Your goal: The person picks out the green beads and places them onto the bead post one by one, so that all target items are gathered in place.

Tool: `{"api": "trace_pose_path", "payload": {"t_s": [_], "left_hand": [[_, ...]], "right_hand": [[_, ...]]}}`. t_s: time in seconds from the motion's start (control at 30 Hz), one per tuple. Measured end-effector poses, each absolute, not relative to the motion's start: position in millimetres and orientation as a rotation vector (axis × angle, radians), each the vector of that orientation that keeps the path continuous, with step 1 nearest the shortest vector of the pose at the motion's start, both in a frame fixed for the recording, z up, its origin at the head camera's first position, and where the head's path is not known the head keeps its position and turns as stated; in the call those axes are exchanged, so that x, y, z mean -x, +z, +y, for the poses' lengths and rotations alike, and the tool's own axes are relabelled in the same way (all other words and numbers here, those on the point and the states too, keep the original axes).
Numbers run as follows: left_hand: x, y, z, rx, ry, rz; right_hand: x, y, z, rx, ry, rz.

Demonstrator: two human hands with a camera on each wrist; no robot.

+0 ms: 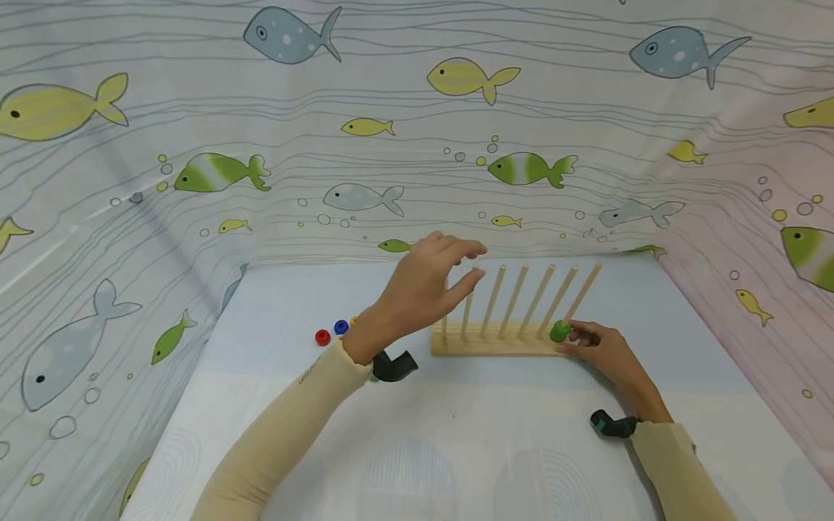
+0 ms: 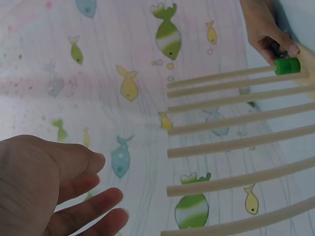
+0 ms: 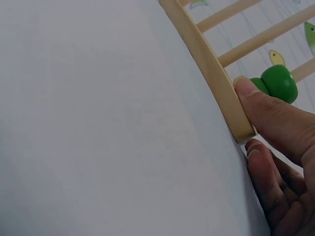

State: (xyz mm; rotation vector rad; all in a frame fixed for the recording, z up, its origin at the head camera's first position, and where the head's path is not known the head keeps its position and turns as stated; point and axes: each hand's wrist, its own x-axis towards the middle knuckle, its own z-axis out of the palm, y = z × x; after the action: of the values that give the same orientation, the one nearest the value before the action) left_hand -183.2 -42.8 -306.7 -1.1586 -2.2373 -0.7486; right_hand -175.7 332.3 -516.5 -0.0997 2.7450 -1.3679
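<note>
A wooden peg rack [image 1: 498, 347] stands on the table, with a row of several upright pegs rising from its long base. Two green beads [image 3: 279, 83] are stacked at the foot of the rightmost peg. My right hand [image 1: 602, 351] grips the rack's right end; in the right wrist view its thumb [image 3: 261, 103] lies on the base beside the beads and its fingers curl around the end. Raised at the left pegs, my left hand [image 1: 430, 282] holds nothing, its thumb and fingers apart. In the left wrist view, that hand [image 2: 54, 187] is clear of the peg tips.
Left of the rack lie a red bead [image 1: 322, 337], a blue bead [image 1: 342, 327] and a yellow bead [image 1: 354, 321], partly hidden by the left arm. A bit of green [image 1: 373, 378] shows under the left wrist. A fish-patterned cloth [image 1: 365, 159] hangs around the white table [image 1: 456, 449].
</note>
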Motion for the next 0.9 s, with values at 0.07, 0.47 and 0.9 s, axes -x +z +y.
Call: {"api": "trace_pose_path", "payload": {"t_s": [0.07, 0.47, 0.9], "left_hand": [[181.6, -310.3, -48.0, 1.161, -0.759, -2.231], [170.9, -344.3, -89.0, 1.104, -0.759, -2.285], [162.7, -389.7, -130.3, 1.021, -0.812, -2.446]], "right_hand": [[175.6, -515.9, 333.3, 0.096, -1.357, 2.747], [174.2, -513.0, 331.9, 0.095, -1.327, 2.752], [176.3, -516.0, 333.8, 0.092, -1.320, 2.746]]}}
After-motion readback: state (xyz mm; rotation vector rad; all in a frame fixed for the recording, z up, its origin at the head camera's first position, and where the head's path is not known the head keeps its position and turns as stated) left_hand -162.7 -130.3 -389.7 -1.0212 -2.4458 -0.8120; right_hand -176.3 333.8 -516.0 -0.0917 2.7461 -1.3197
